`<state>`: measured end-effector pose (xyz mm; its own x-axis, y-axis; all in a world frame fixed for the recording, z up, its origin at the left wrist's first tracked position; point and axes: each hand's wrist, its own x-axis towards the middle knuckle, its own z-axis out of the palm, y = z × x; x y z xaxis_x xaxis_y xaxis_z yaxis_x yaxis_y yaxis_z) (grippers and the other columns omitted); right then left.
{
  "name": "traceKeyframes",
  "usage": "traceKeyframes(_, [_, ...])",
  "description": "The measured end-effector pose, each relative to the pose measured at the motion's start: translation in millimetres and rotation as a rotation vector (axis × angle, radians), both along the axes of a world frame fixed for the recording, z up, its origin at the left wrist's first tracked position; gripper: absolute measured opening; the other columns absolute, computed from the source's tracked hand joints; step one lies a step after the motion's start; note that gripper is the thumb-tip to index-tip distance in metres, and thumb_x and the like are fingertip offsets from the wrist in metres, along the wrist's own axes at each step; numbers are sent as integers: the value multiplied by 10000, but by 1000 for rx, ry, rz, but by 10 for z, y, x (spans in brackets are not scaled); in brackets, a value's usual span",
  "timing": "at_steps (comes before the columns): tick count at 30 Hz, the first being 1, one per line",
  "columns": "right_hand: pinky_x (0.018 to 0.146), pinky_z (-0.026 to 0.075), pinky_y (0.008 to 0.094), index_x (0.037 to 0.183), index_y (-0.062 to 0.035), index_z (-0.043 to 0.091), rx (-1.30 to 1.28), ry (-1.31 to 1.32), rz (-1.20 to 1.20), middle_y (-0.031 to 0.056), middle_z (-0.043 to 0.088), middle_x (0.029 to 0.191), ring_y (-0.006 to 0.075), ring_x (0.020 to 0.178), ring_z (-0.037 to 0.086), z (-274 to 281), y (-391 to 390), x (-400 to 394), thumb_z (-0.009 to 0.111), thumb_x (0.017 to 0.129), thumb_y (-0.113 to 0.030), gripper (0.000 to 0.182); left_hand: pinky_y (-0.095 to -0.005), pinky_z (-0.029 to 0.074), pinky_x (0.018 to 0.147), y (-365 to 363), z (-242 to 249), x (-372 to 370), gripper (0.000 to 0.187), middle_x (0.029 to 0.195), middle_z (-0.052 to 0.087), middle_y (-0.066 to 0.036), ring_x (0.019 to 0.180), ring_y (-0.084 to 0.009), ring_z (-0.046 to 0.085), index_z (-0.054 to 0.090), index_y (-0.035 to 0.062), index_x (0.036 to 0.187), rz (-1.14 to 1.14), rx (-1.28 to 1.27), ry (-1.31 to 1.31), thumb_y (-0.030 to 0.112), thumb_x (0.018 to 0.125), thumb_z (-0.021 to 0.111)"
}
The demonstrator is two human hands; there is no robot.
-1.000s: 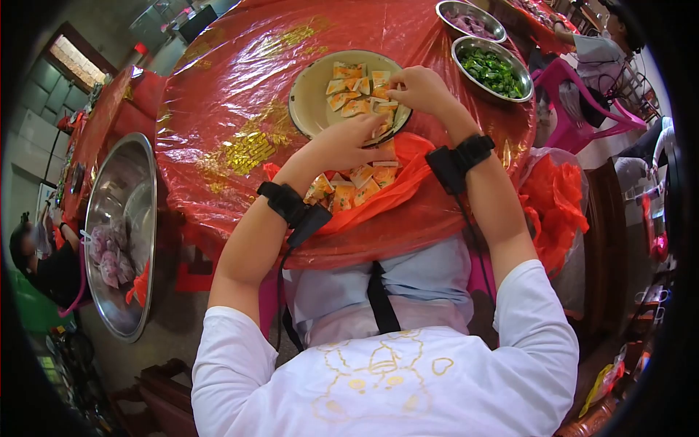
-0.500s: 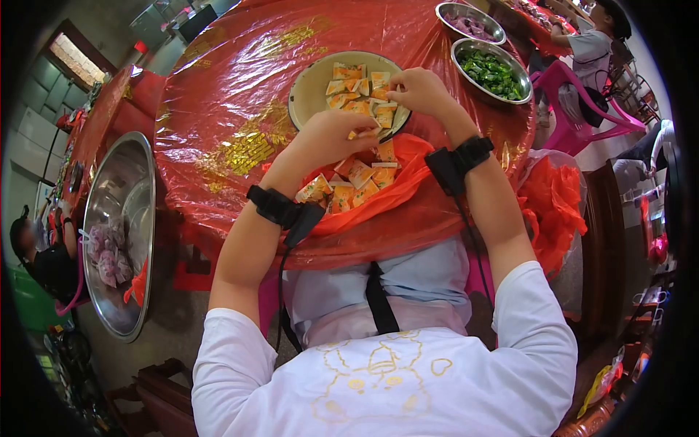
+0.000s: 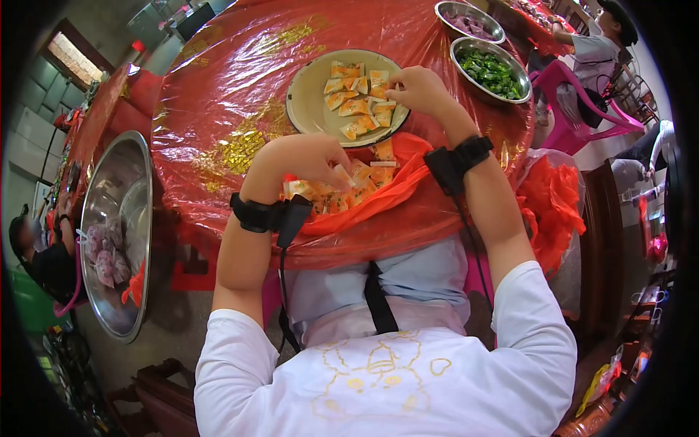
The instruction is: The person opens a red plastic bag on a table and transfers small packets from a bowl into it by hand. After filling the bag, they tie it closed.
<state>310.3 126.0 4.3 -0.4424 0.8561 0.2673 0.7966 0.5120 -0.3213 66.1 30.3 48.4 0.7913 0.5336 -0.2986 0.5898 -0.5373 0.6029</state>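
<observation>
Several orange and white packets (image 3: pixel 354 108) lie in a cream enamel plate (image 3: pixel 309 102) with a dark rim. My right hand (image 3: pixel 419 89) is at the plate's right edge, its fingers pinched together beside the packets; what they hold, if anything, is too small to make out. Nearer to me, a red plastic bag (image 3: pixel 404 186) lies open with more orange and white packets (image 3: pixel 364 191) in it. My left hand (image 3: pixel 317 156) reaches down over this bag, fingers closed around a small pale packet (image 3: pixel 343 175).
Bowls of chopped greens (image 3: pixel 489 73) and pinkish food (image 3: pixel 470 26) stand at the back right. A large metal basin (image 3: pixel 138 193) with bagged items is at left. Another red bag (image 3: pixel 553 211) hangs at right. People sit at both sides, one near a pink chair (image 3: pixel 561 87).
My left hand has moved from the plate's front edge down and left to the red bag. Another packet now shows at the plate's front. My right hand has barely moved.
</observation>
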Motion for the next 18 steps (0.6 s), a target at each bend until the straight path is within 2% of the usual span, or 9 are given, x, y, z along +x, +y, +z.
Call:
traceKeyframes(2, [627,473,392,840,-83,686,4,11,3,133,629,704,297,688,617,-14,9,11,646,738,-292,236,-320,463,626,-18,-76,-2,325,760,638,-74,676,-189,588,703,83,954,71,-13,200,329,743,726])
traceKeyframes(8, [620,472,390,833,-81,686,9,12,-4,130,629,699,295,682,617,-5,10,2,642,734,-287,233,-316,470,656,-57,-19,35,326,776,648,-79,764,-195,612,690,94,979,54,33,252,270,709,740])
traceKeyframes(9, [659,483,395,843,-103,692,-27,-26,-23,113,645,732,285,725,627,22,-1,-6,629,741,-301,231,-316,470,656,-33,-72,7,326,776,648,-79,764,-195,612,690,94,979,53,34,252,270,709,740])
traceKeyframes(11, [698,494,399,852,-126,697,-63,-63,-41,96,660,764,276,768,637,41,-11,-13,615,748,-314,231,-314,477,646,33,-222,-76,339,802,662,-85,747,-197,620,666,84,994,47,126,-15,240,705,748])
traceKeyframes(12, [697,493,399,849,-125,696,-55,-64,-39,96,659,764,276,769,636,41,-11,-15,615,750,-316,230,-314,477,646,8,-135,-35,339,802,662,-85,747,-197,620,666,84,994,47,126,-14,240,705,748])
traceKeyframes(14, [697,492,399,845,-123,694,-48,-63,-38,96,657,763,276,770,635,37,-11,-16,615,751,-317,230,-302,481,626,-65,114,86,335,787,673,-83,696,-189,626,644,56,999,287,53,-45,215,721,742])
traceKeyframes(18, [698,492,398,841,-123,693,-49,-60,-36,95,656,767,274,778,633,34,-4,-5,614,753,-322,232,-283,477,601,-28,67,58,296,748,677,-79,637,-163,621,642,26,969,264,38,-147,201,747,727])
